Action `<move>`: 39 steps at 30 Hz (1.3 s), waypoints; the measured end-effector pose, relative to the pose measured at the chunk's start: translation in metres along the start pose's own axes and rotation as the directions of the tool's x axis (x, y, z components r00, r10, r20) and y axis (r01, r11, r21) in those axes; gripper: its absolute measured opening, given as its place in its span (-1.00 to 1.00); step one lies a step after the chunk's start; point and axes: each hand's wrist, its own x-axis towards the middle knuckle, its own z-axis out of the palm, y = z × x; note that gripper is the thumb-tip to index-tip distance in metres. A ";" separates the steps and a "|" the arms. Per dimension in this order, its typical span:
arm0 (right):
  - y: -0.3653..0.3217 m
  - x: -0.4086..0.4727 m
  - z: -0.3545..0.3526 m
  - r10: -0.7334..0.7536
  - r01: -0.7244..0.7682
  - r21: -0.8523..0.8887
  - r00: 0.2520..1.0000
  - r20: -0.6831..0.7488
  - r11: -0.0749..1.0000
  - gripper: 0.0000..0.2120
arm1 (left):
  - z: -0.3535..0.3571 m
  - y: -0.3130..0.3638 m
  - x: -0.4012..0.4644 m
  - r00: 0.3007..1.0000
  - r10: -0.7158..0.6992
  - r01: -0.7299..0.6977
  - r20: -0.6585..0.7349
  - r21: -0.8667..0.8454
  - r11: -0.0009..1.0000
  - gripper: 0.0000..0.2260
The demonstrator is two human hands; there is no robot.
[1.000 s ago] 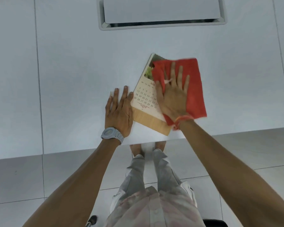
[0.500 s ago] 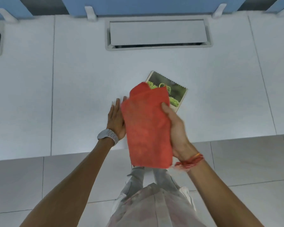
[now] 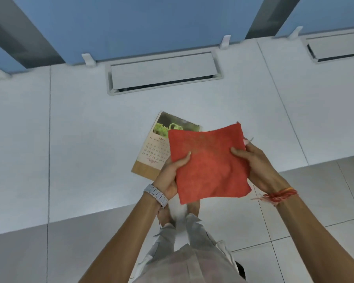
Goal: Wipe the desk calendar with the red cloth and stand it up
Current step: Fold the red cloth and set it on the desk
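Two hands on one cloth, nothing on the calendar. Largest first: white desk [image 3: 80, 160], running from under the fingers out to the blue partition [image 3: 151, 23] at the back, with a cable hatch [image 3: 164, 73] well beyond the fingertips.

Calendar [image 3: 154, 149] lies flat on the desk, just past the left fingertips and partly hidden behind the cloth. Photo end points away from the fingers, wooden base end sits nearest the left thumb side. Not stood up yet.

Red cloth [image 3: 209, 162] is held off the desk between both hands, spread roughly flat. Left hand [image 3: 171, 176] is closed on its left edge, thumb on top, fingers under. Right hand [image 3: 258, 165] is closed on the right edge the same way. Watch [image 3: 156, 194] on the left wrist, red thread [image 3: 280, 195] on the right.

Handling, my read: cloth is soft and limp and sags between the fingers, so bunch it under a flat palm to wipe. Calendar looks light and stiff, card pages on a wood-look base, likely to slide on the smooth desk under a wipe. Pin one edge with spare fingers. To stand it, take the far photo edge or both side edges and tilt up off the base. Whether a rear prop folds out, can't tell.
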 end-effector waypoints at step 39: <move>0.080 0.063 0.096 0.037 -0.075 -0.243 0.987 -0.156 0.967 -0.61 | -0.080 0.058 0.050 0.766 0.508 0.230 -0.393 0.907 0.353 -0.62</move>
